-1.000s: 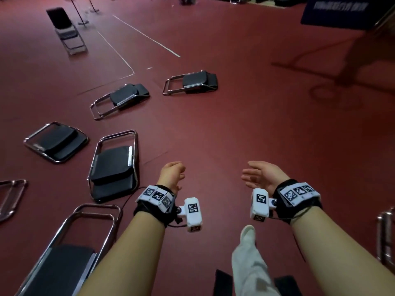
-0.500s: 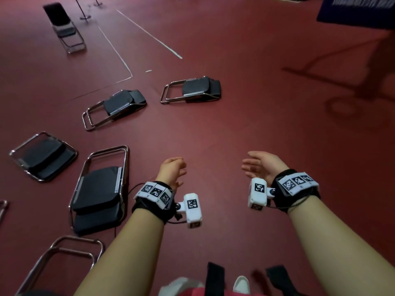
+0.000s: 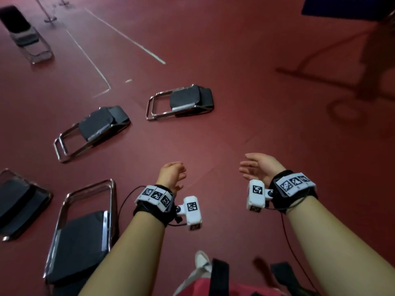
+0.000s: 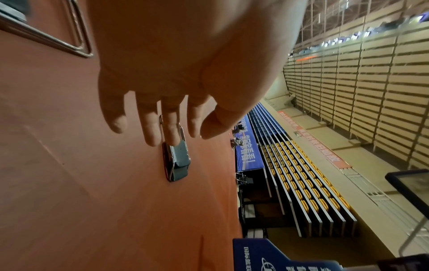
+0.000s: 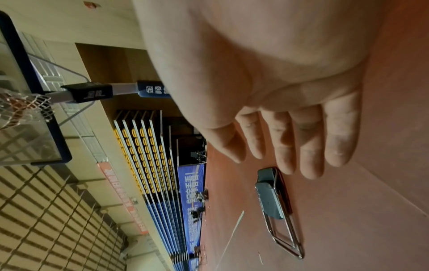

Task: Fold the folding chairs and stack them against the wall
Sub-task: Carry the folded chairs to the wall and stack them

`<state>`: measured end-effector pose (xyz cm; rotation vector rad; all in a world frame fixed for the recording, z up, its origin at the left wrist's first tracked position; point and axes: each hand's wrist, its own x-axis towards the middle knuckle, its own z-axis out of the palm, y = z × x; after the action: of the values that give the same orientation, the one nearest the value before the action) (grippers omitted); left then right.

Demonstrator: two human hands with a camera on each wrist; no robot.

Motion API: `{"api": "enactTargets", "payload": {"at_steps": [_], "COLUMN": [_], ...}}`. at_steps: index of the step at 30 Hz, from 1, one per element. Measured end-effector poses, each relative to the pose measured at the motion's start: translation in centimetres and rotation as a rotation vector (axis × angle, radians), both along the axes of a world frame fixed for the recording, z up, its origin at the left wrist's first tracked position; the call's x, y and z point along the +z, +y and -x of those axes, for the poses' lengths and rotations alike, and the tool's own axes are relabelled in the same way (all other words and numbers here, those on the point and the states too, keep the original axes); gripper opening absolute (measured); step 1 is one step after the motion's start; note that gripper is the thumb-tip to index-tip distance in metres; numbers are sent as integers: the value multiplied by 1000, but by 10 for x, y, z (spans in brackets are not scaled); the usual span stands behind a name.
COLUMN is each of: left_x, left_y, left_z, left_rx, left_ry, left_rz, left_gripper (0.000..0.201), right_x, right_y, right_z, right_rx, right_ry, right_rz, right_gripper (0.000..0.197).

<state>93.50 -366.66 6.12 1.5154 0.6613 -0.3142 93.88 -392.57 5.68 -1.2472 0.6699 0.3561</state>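
Five folded chairs lie flat on the red floor (image 3: pixel 245 99), and I see one more standing up far off at the top left (image 3: pixel 23 33). Going from the left, a flat chair (image 3: pixel 19 208) is cut off by the edge, then a big one (image 3: pixel 81 238) lies close beside my left arm. Farther out are two more, one tilted (image 3: pixel 96 129) and one (image 3: pixel 183 101) straight ahead. Each has a shiny metal frame and black pads. My left hand (image 3: pixel 172 174) hangs over the floor with loose, bent fingers (image 4: pixel 148 128) and holds nothing. My right hand (image 3: pixel 260 165) is spread wide, palm turned in, holding nothing too. Both hands are well apart from every chair.
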Motion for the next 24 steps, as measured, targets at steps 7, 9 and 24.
{"api": "enactTargets", "payload": {"at_steps": [7, 9, 24], "left_x": [18, 12, 4], "left_y": [5, -4, -29], "left_z": [-175, -216, -551], "left_rx": [-112, -133, 65], "left_ry": [-21, -11, 18], "left_rz": [-9, -6, -5], "left_gripper": [13, 13, 12], "right_x": [10, 4, 0], "right_y": [4, -2, -41], "right_z": [-136, -170, -560], "right_rx": [-103, -126, 75], "right_ry": [-1, 9, 31], "right_rz": [-18, -7, 49], "right_gripper": [4, 6, 7]}}
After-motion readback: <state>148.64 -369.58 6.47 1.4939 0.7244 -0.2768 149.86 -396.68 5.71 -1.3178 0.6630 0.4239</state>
